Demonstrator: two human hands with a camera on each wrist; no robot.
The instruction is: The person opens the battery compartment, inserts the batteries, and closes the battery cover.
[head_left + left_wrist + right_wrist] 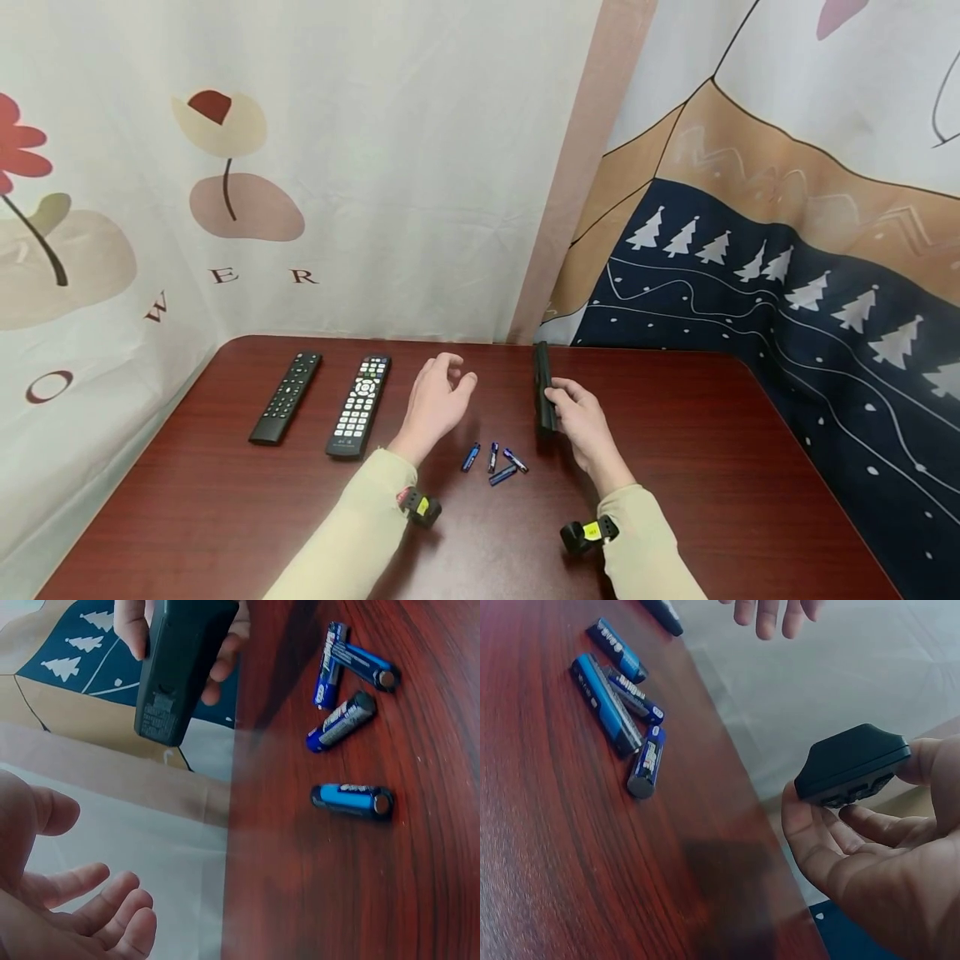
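My right hand (587, 423) grips a black remote control (545, 392) on edge above the right half of the table. In the left wrist view the remote's back (180, 667) faces that camera; in the right wrist view its button side is turned toward my palm. My left hand (437, 400) hovers left of the remote, fingers loosely bent, with nothing in it. Several blue batteries lie loose on the table between my forearms: one apart on the left (470, 457), the others close together, such as the lower one (502, 475).
Two more remote controls lie button side up on the left: a slim black one (287, 398) and a wider one with white buttons (359, 407). The reddish-brown table (720, 467) meets a printed curtain (420, 167) at its back edge. Each wrist wears a small camera.
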